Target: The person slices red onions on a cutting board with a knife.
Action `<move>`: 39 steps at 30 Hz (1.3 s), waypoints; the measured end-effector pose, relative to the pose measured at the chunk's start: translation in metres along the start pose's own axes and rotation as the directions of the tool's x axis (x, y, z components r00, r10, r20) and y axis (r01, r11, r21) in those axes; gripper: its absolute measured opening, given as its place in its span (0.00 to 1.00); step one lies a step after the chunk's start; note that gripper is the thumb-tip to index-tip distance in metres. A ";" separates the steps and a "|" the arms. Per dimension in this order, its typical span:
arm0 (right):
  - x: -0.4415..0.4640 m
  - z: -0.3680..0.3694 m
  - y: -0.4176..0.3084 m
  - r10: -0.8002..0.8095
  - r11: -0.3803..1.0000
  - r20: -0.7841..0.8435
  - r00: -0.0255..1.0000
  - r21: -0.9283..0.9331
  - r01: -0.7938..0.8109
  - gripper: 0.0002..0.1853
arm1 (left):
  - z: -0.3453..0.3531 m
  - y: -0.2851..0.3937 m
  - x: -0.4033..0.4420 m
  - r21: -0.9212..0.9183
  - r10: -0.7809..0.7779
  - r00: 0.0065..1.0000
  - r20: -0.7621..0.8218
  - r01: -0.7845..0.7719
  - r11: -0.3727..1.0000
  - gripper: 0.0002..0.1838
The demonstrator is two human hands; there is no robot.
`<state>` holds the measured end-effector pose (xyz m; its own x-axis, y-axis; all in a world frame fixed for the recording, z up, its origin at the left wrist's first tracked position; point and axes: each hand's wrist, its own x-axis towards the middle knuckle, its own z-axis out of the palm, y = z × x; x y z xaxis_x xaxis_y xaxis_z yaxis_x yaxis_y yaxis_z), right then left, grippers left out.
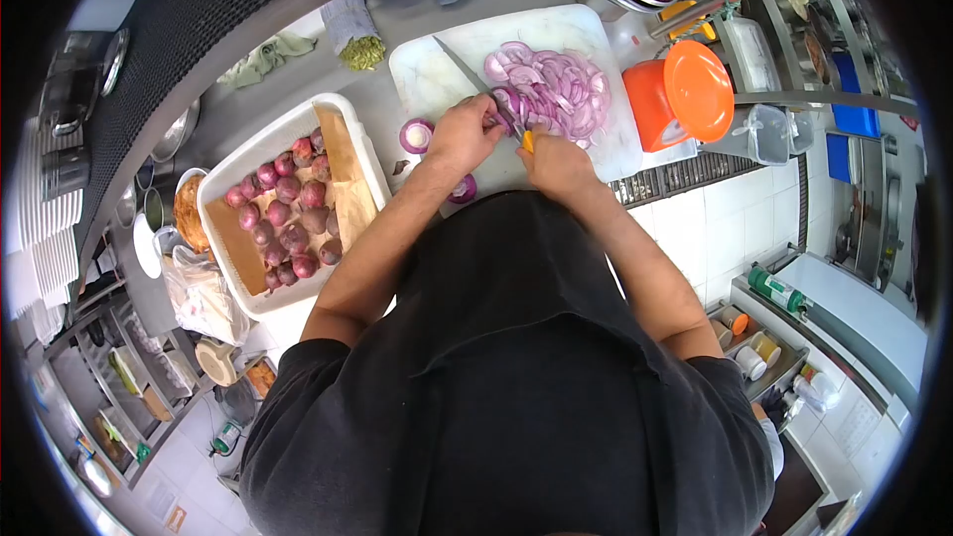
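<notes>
Head view: slicing looks in hand. The right grip [563, 163] wraps the knife [469, 71]; the left grip [465, 134], partly hidden, pinches an onion piece [503, 126] beside it. Onion slices [556, 89] lie just ahead. Another stroke calls for left fingers tucked clear. The cutting board [419, 71] shows bare room ahead of the left grip; an orange container [647, 104] limits room rightward.

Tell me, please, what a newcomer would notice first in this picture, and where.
Probably the orange container, right of the white cutting board. Then the heap of sliced red onion on that board, beside the knife in the right hand, and the whole red onions in the white tray at the left.
</notes>
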<state>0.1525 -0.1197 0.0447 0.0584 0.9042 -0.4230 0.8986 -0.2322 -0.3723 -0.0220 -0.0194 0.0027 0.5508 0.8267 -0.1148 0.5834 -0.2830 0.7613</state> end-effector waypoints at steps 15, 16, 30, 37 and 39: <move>0.007 0.003 -0.001 0.040 0.998 0.014 0.999 0.056 -0.041 0.26 | -0.001 0.005 -0.002 0.051 0.031 0.999 0.035 -0.033 0.998 0.14; 0.007 0.000 0.001 0.027 0.999 -0.004 1.000 0.046 -0.027 0.26 | -0.002 0.005 -0.002 0.065 0.049 0.998 0.044 -0.052 0.997 0.14; -0.032 0.001 0.032 -0.184 0.969 0.038 0.982 0.177 0.175 0.21 | -0.036 0.055 0.049 0.521 0.065 0.984 0.167 -0.144 0.841 0.30; -0.031 0.014 0.039 -0.179 0.966 0.010 0.984 0.192 0.174 0.20 | -0.017 0.054 0.057 0.592 -0.082 0.963 0.257 -0.090 0.801 0.33; -0.032 0.015 0.038 -0.152 0.975 -0.004 0.988 0.165 0.150 0.20 | -0.019 0.052 0.057 0.567 -0.022 0.972 0.232 -0.117 0.816 0.32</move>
<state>0.1777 -0.1632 0.0318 -0.0765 0.9306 -0.3580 0.8127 -0.1498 -0.5631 0.0283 0.0217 0.0478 0.6615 0.6971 -0.2765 0.7496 -0.6030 0.2728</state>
